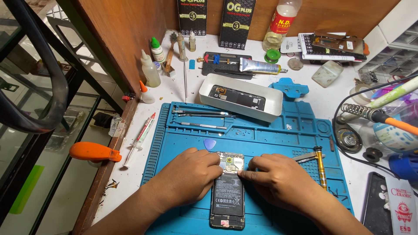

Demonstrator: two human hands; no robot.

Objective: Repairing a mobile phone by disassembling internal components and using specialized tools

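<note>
Your opened phone (227,196) lies flat on the blue silicone work mat (270,139), near its front edge, with its long axis running straight away from you: the circuit-board end points toward the back wall, the bottom end toward you. Its back cover is off, showing a matte black battery and a small board with metal shields at the top. Your left hand (189,178) rests loosely curled against the phone's left edge, fingers bent onto the board end, gripping nothing else. Your right hand (278,178) lies on the mat at the right edge, its fingertips pinched narrow against the board's corner. A translucent blue pick (210,144) sits just beyond the phone. A brass-handled screwdriver (321,167) lies to your right, beside a white rectangular tray (241,98) farther back.
</note>
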